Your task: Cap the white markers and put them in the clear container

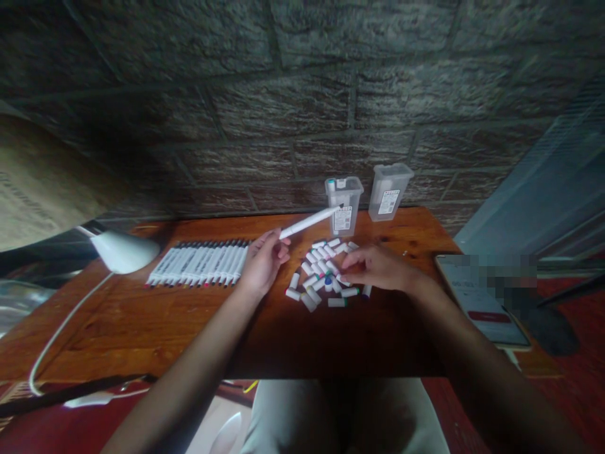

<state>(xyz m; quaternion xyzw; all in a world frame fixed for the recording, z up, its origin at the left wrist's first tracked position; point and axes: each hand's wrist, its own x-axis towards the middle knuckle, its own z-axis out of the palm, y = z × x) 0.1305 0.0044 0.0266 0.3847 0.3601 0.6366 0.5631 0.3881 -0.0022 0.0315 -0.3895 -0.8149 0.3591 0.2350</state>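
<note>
Pinching a white marker (308, 223) by its near end in the left hand (262, 261) above the table (184, 331), aiming its dark tip (341, 206) outward, presumably for leaving it untouched. Curling the right hand (378, 267) narrowly at piled caps (316, 268); gripping one or not, cannot tell.

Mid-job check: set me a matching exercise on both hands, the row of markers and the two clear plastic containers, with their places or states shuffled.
1. Left hand
2. Right hand
3. Row of markers
4. Two clear plastic containers

A. Between the white lamp base and the left hand
B. At the right side of the pile of marker caps
C. Beyond the caps, near the block wall
D. Holding a single white marker

Pairs: 1-D, 2-B, 3-A, 4-C
</note>
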